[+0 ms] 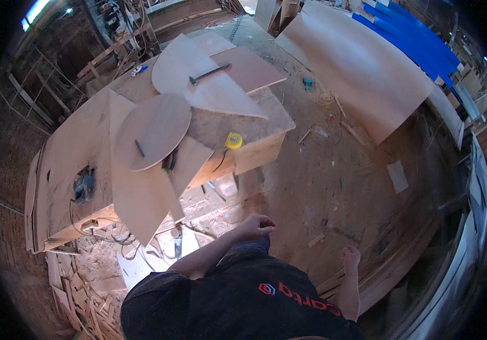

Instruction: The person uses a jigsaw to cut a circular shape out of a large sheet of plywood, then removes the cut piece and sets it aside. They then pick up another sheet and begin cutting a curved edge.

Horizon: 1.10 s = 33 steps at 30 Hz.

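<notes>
My left hand (256, 226) hangs in front of my body with its fingers curled in, and nothing shows in it. Off to the right, my right hand (350, 256) is loosely closed beside my body, also with nothing visible in it. Nearest to the left hand is the workbench (263, 122). A round wooden disc (155, 122) lies on its near part, with a short dark stick (140, 148) on top. A yellow tape measure (234, 140) rests at the bench's edge. Farther back, a hammer (209, 73) lies across a curved plywood piece (184, 62).
A dark power tool (83, 184) with a cord sits at the bench's left. Wood scraps (87, 297) are heaped below. A large plywood sheet (362, 68) leans at the right near blue sheets (408, 34). Offcuts and a teal object (308, 84) lie on the dusty floor.
</notes>
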Each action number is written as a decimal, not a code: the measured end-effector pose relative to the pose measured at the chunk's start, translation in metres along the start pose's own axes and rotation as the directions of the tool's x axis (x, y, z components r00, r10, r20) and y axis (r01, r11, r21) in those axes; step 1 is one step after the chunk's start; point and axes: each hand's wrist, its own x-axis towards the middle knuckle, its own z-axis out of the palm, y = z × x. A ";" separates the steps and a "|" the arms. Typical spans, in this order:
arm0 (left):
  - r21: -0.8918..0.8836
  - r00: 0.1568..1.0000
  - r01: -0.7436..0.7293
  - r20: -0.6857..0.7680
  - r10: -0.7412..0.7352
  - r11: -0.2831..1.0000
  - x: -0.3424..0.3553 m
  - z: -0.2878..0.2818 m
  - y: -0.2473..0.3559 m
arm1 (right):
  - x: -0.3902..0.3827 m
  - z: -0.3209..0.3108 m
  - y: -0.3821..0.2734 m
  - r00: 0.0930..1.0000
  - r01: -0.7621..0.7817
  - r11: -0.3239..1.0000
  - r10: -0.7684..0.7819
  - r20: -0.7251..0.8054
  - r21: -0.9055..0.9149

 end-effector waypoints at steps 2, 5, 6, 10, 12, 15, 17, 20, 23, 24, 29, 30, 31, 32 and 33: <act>0.098 0.986 -0.110 0.133 0.097 0.989 0.085 0.017 0.053 | 0.090 -0.070 0.039 0.986 0.163 0.987 -0.163 -0.033 -0.012; 0.032 0.979 -0.119 0.169 0.112 0.992 0.180 0.006 0.080 | 0.141 -0.087 0.052 0.605 0.558 -0.117 -0.620 0.500 -0.821; -0.046 0.982 -0.089 0.165 0.096 0.995 0.203 0.005 0.083 | 0.139 -0.081 0.062 0.635 0.585 -0.119 -0.549 0.544 -0.802; 0.240 0.969 -0.239 0.121 0.216 0.941 0.303 -0.005 0.156 | 0.160 -0.077 0.031 0.951 -0.278 0.912 0.307 0.050 -0.301; 0.247 0.948 -0.313 0.147 0.284 0.917 0.360 -0.007 0.184 | 0.193 -0.081 0.004 0.911 -0.400 0.890 0.413 0.014 -0.218; 0.219 0.933 -0.353 0.151 0.326 0.910 0.451 -0.009 0.216 | 0.268 -0.087 -0.032 0.892 -0.437 0.871 0.452 0.018 -0.225; 0.269 0.935 -0.353 0.074 0.347 0.896 0.504 -0.014 0.235 | 0.329 -0.095 -0.057 0.898 -0.419 0.875 0.439 0.035 -0.241; 0.184 0.958 -0.239 -0.118 0.263 0.953 0.565 -0.018 0.221 | 0.423 -0.108 -0.097 0.909 -0.372 0.881 0.409 0.076 -0.291; 0.055 0.943 -0.017 -0.331 0.035 0.998 0.587 -0.008 0.210 | 0.531 -0.144 -0.156 0.935 -0.294 0.886 0.344 0.084 -0.357; 0.024 0.902 0.061 -0.429 -0.044 0.998 0.584 -0.012 0.222 | 0.573 -0.145 -0.181 0.946 -0.239 0.892 0.303 0.117 -0.383; -0.030 0.929 -0.094 -0.362 0.077 0.995 0.663 -0.019 0.262 | 0.811 -0.247 -0.353 0.552 0.558 -0.409 -0.467 0.691 -0.722; -0.049 0.925 -0.156 -0.357 0.129 0.986 0.689 -0.023 0.266 | 0.852 -0.282 -0.414 0.573 0.438 -0.395 -0.569 0.590 -0.807; -0.051 0.903 -0.077 -0.428 0.048 0.996 0.673 -0.034 0.261 | 0.872 -0.218 -0.455 0.785 0.577 0.395 -0.510 0.352 -0.715; -0.076 0.876 -0.026 -0.482 -0.014 0.997 0.661 -0.043 0.259 | 0.884 -0.170 -0.505 0.922 0.386 0.911 -0.381 0.067 -0.144; -0.104 0.858 -0.006 -0.512 -0.048 0.995 0.661 -0.052 0.257 | 0.889 -0.134 -0.547 0.935 0.354 0.930 -0.351 0.044 -0.098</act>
